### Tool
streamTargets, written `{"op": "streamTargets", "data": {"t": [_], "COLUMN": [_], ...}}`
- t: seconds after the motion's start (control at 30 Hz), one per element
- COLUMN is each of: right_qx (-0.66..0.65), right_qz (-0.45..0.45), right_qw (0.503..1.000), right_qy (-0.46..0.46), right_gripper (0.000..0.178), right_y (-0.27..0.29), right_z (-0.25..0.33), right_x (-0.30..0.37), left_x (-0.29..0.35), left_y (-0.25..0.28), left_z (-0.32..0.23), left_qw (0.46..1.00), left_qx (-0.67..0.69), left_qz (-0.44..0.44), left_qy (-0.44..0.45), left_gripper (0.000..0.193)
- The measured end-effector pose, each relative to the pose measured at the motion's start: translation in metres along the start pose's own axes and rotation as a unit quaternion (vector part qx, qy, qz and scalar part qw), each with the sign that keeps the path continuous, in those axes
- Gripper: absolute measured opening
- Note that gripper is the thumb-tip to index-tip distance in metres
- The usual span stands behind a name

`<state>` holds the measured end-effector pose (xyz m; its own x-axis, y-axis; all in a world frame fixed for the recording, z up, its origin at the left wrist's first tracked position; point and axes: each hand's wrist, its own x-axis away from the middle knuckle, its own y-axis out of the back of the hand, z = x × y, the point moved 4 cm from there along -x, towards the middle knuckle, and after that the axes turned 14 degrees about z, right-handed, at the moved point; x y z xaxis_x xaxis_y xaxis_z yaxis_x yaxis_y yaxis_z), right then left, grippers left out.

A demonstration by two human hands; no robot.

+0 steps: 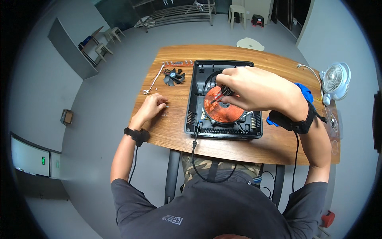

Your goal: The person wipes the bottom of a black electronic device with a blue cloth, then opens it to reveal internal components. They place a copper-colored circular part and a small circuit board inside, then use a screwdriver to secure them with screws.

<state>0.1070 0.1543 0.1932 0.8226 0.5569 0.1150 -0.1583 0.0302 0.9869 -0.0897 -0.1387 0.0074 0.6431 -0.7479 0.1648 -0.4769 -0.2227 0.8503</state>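
An opened induction cooker (190, 107) lies on the wooden table in front of me, its black shell showing a round copper coil (225, 113). Over the coil, my right hand (254, 87) is closed around a screwdriver (227, 91) with a black patterned grip. The tool is tilted, and its tip is near the coil's left part. To the cooker's left, my left hand (151, 105) rests low on the tabletop with curled fingers drawn together; anything between them is too small to make out. Several small screws (165, 114) lie beside it.
Left of the cooker are a black fan (174, 77) and a narrow red circuit board (178, 63) with a white cable (154, 81). A white desk fan (336, 81) stands at the right edge, near blue cloth (305, 92). A black power cord (193, 153) hangs over the front edge.
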Motion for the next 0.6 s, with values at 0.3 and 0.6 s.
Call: {"op": "streamTargets", "data": {"t": [0.3, 0.6], "right_qx": [-0.026, -0.036], "right_qz": [0.012, 0.029], "right_qw": [1.000, 0.999], "right_qy": [-0.007, -0.011], "right_gripper": [0.030, 0.031], "right_y": [-0.011, -0.015], "right_z": [-0.006, -0.008], "right_x": [0.001, 0.006], "left_x": [-0.009, -0.012], "left_y": [-0.010, -0.010], "left_z": [0.002, 0.000], "left_qw": [0.995, 0.991], "left_qx": [-0.070, -0.122], "left_qz": [0.046, 0.026], "left_qy": [-0.055, -0.041], "left_gripper": [0.023, 0.024]}}
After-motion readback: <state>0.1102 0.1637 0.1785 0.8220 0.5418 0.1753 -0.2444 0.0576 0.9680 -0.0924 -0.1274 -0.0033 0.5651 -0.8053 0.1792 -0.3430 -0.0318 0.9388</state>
